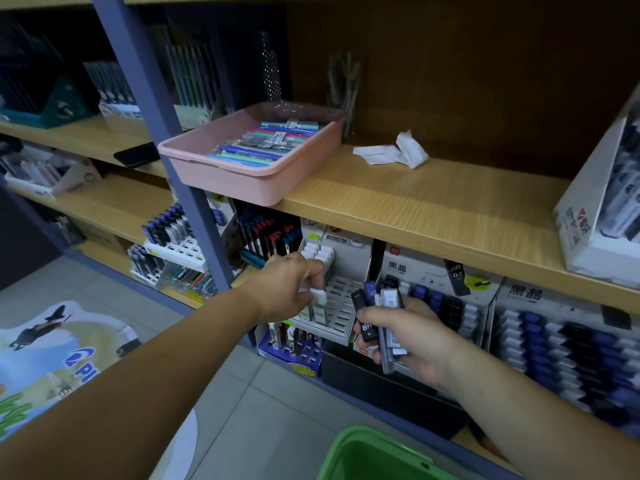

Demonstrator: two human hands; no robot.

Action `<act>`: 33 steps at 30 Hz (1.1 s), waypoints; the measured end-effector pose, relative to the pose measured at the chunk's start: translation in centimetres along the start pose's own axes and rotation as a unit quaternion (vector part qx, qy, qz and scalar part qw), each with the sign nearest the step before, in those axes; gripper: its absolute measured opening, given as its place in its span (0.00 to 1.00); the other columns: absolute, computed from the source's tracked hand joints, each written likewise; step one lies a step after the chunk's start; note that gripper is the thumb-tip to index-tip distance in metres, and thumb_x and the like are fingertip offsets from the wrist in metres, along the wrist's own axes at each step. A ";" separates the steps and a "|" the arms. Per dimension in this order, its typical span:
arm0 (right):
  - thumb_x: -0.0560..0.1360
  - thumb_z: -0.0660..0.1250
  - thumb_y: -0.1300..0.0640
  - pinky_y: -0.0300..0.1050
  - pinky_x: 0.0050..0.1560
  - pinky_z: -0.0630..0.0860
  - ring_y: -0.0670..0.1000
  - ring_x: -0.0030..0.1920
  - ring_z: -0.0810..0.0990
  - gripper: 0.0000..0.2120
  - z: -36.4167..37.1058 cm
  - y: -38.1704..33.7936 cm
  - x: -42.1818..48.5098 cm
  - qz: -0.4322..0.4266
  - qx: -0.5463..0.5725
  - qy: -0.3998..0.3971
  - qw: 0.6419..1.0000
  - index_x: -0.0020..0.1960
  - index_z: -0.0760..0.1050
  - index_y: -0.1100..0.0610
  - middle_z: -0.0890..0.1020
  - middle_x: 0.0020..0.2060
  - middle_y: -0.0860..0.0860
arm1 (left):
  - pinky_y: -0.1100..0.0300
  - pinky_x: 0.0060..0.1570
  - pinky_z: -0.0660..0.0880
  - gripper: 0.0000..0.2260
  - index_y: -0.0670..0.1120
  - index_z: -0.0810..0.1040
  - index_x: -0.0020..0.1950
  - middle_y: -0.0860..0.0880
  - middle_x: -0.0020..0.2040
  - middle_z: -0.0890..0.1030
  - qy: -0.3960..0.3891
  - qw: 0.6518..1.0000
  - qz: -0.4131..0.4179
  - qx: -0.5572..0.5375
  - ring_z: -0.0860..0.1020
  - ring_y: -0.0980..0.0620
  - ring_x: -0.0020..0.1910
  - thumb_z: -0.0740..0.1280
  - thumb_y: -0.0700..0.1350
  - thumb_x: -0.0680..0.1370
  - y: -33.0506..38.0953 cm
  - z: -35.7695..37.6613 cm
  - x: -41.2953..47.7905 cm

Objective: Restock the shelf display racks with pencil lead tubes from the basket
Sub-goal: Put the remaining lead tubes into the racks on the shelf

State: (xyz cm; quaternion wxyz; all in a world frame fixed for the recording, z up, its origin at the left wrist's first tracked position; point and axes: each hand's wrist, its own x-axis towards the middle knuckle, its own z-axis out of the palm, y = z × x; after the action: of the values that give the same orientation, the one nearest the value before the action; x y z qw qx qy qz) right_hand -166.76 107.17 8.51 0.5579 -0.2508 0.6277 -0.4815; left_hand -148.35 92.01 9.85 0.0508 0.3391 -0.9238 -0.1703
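- Lead tube with white cap pinched in left hand just over white rack.
- Bundle of lead tubes gripped in curled right hand.
- Green basket low, below both hands.

rack card — "hb 0.7", tube — "hb"

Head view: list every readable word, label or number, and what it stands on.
"黑晶": header of the lead display rack.
"HB 0.7": pictured tube on that header.
"HB": dark lead tube in the right hand.
"PI": floor sticker, rest hidden.
Unreadable: print on white carton.
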 end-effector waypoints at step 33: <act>0.75 0.74 0.63 0.47 0.35 0.77 0.57 0.43 0.87 0.19 -0.5 0.1 -0.9 0.022 0.016 -0.034 0.999 0.64 0.76 0.63 0.87 0.48 0.61 | 0.53 0.49 0.72 0.06 0.50 0.84 0.53 0.53 0.48 0.82 0.204 0.972 0.098 0.066 0.76 0.51 0.49 0.68 0.43 0.79 2.0 3.0 -0.3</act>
State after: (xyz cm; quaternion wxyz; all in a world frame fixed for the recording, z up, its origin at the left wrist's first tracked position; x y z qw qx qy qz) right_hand -167.01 108.19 8.81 0.5935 -0.2437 0.6058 -0.4705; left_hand -149.91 94.47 7.74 0.2320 0.2772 -0.9319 -0.0304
